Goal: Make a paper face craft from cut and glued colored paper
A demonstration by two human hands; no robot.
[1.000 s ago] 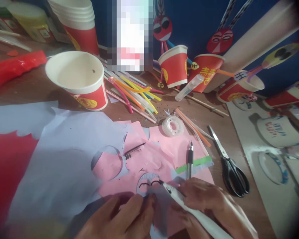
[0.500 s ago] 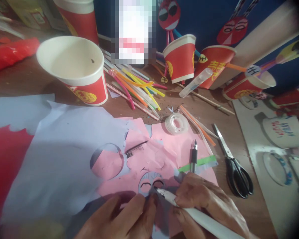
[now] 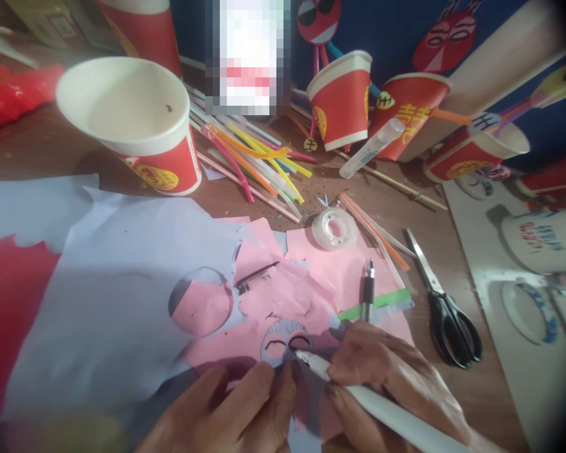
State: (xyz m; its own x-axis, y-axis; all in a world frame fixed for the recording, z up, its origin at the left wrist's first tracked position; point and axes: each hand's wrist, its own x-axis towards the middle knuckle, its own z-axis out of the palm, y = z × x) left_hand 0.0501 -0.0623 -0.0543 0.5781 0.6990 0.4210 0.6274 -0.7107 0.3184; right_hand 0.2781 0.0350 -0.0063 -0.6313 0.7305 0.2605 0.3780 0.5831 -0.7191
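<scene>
My right hand grips a white marker pen, its dark tip at the right drawn eye of a small round paper face. That face is pale blue-grey, with two arched eyes and fine lash lines above. Against its lower edge, the fingertips of my left hand are pressed together, pinning or pinching the paper; the exact hold is hidden. Pink paper scraps lie beneath. Beyond my right hand rests a black-gripped pen beside a green strip.
Black-handled scissors lie at the right. A tape roll, loose drinking straws and a clear tube are farther back. A large paper cup stands left, behind white paper. Red cups with straw figures line the back.
The view has shifted slightly. The marker tip has moved a little along the right eye, whose line looks thicker. My left hand stays at the paper face.
</scene>
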